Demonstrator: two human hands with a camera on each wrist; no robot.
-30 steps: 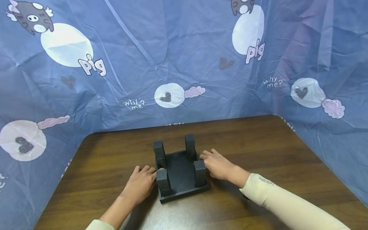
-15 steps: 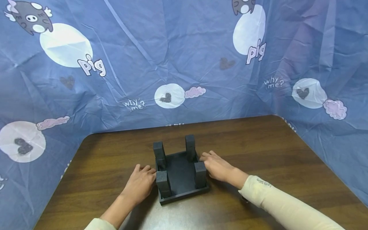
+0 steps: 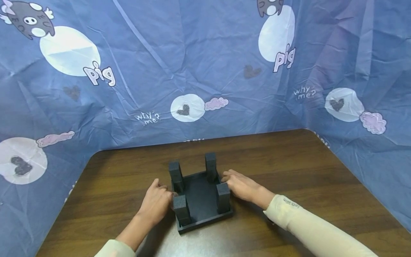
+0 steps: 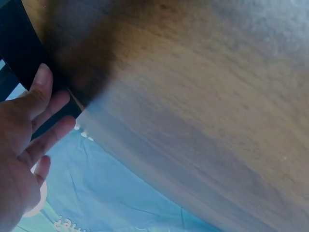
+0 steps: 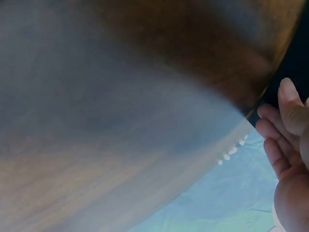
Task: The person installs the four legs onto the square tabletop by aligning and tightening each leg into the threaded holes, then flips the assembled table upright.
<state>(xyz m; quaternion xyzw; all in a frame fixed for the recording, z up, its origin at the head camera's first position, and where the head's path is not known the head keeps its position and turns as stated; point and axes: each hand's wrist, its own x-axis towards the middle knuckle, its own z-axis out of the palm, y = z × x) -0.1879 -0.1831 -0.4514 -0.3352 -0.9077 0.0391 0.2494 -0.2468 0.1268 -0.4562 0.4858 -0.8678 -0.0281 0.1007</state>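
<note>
A black tray-like piece (image 3: 200,196) lies on the wooden table, with a low rim and a thick block-shaped post standing upright at each corner. It resembles a small table turned upside down. My left hand (image 3: 157,202) grips its left side between the two left posts, and in the left wrist view the thumb (image 4: 42,79) presses the outer wall. On the opposite side my right hand (image 3: 241,185) holds the right wall near the far right post. The right wrist view has that thumb (image 5: 288,92) against the wall; the index fingers are hidden in both wrist views.
The brown wooden table (image 3: 289,164) has rounded far corners. A blue printed curtain (image 3: 144,71) hangs behind it and along both sides. A small dark object shows partly under the right sleeve (image 3: 285,212).
The black tray has slid slightly towards me and turned a little, its near left corner coming closest. Both hands have stayed at its sides; the left-hand fingers have shifted slightly.
</note>
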